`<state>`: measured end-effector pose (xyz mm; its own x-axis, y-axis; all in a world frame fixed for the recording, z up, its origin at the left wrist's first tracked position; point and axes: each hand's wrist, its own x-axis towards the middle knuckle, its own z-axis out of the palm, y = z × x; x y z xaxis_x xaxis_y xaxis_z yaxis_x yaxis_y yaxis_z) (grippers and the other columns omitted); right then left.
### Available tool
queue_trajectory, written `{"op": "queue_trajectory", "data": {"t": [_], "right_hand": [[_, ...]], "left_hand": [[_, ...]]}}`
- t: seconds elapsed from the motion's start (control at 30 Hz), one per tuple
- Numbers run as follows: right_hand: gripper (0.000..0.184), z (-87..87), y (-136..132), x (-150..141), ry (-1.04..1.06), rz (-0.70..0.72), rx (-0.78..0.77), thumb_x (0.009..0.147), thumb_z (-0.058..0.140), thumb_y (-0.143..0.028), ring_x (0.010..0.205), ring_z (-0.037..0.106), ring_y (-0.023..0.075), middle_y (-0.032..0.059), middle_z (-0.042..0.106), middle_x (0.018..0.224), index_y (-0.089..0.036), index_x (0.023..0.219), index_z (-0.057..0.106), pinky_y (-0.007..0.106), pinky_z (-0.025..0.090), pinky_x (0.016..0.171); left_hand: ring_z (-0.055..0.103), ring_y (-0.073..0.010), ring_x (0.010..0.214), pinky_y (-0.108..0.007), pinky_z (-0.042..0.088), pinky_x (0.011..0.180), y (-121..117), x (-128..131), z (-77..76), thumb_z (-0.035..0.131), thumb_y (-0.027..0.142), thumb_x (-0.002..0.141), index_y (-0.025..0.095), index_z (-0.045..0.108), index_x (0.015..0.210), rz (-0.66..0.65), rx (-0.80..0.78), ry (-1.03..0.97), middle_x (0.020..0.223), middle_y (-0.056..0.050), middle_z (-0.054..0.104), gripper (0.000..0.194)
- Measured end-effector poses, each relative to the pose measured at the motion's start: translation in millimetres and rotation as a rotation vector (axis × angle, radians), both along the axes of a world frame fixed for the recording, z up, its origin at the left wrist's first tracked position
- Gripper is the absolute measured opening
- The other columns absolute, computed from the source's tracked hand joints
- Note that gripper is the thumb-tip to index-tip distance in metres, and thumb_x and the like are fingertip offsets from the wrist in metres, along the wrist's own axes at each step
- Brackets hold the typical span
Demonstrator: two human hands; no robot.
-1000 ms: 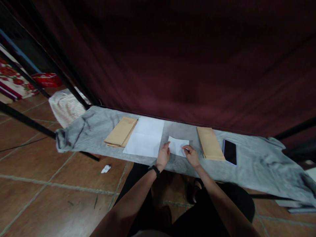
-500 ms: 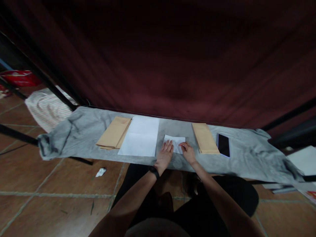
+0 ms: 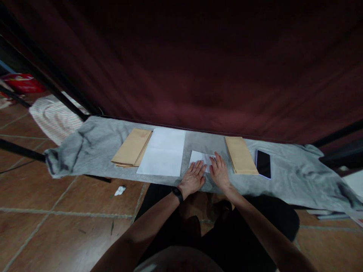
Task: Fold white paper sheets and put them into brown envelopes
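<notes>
A small folded white paper (image 3: 199, 156) lies on the grey cloth (image 3: 93, 145) that covers a low bench. My left hand (image 3: 193, 177) rests flat on the paper's near left part, fingers stretched out. My right hand (image 3: 219, 172) lies flat on its right part, fingers spread toward the far edge. Both hands cover much of the sheet. A black band sits on my left wrist.
Left of the folded paper lie a large white sheet (image 3: 163, 152) and a stack of brown envelopes (image 3: 132, 147). To the right are another brown envelope stack (image 3: 240, 155) and a dark phone (image 3: 263, 164). A dark red curtain hangs behind. A crumpled scrap (image 3: 120, 190) lies on the tiled floor.
Both hands have gone from pinching the small paper's edges to lying flat on top of it with fingers stretched. The view shifted slightly.
</notes>
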<state>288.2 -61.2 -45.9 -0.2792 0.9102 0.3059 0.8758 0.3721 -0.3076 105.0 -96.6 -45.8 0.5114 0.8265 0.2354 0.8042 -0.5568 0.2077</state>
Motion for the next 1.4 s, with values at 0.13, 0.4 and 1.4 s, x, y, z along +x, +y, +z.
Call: {"op": "queue_trajectory", "data": {"t": [0.13,0.4,1.4], "right_hand": [[0.052,-3.7,-7.6,-8.8,-0.056,0.242,-0.108,0.102,0.029,-0.026,0.149,0.027,0.0228,0.009,0.032,0.162,-0.017,0.153,0.037,0.048,0.022,0.122],[0.055,-13.6,-4.4,2.7,-0.079,0.221,-0.158,0.103,0.032,-0.033,0.149,0.028,0.023,0.0094,0.031,0.162,-0.017,0.156,0.031,0.047,0.022,0.122],[0.042,-11.8,29.7,16.8,0.044,-0.276,-0.27,0.092,0.056,-0.038,0.099,0.07,0.0281,0.0163,0.069,0.112,-0.016,0.128,0.055,0.034,0.052,0.08]], "left_hand": [[0.026,-0.0274,0.15,-0.049,0.018,0.123,0.5,1.5,0.9,0.041,0.031,0.097,0.003,0.046,0.143,-0.007,-0.006,0.037,0.153,-0.022,0.043,0.054],[0.023,-0.0276,0.151,-0.049,0.018,0.124,-0.1,2.9,2.8,0.039,0.034,0.098,0.003,0.037,0.148,0.004,-0.015,0.028,0.157,-0.02,0.037,0.059],[0.028,-0.0394,0.147,-0.058,0.029,0.113,56.4,-181.8,58.8,0.041,0.045,0.095,0.001,0.031,0.15,1.029,0.057,-0.013,0.156,-0.03,0.031,0.071]]}}
